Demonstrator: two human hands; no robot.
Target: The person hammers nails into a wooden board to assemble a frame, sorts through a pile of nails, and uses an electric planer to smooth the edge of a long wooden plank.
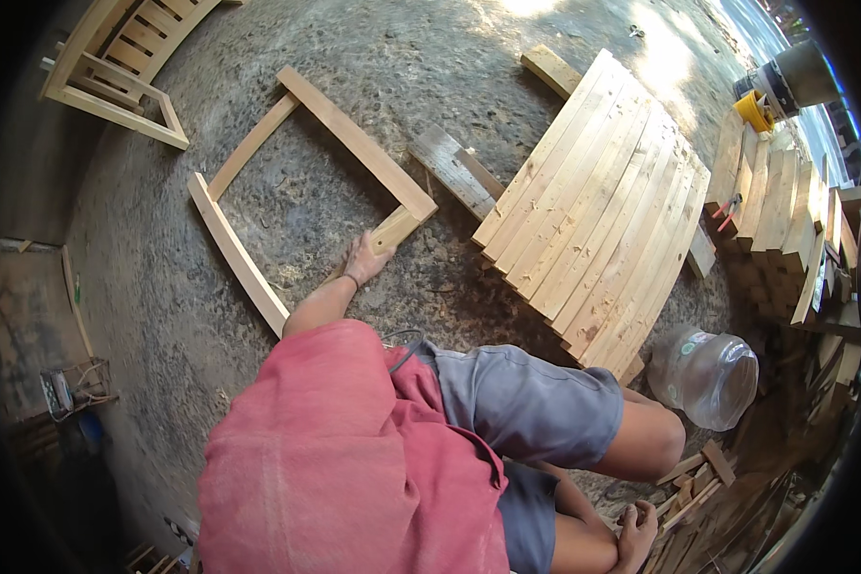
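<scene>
On the ground lies a four-sided wooden frame, with one long board (359,139) along its far side and a slightly curved board (234,251) along its near left side. My left hand (365,258) is closed around the short end piece (399,228), next to the corner with the long board. Part of that piece is hidden under my hand and forearm. My right hand (638,536) rests low beside my bent leg at the lower right, its fingers loosely apart and nothing visible in it.
Planed boards (593,206) with shavings lie side by side to the right. A clear plastic jug (706,376) stands by my knee. Beyond it are stacked timbers (780,206), red-handled pliers (728,210) and a yellow container (754,112). A slatted wooden piece (129,72) stands far left.
</scene>
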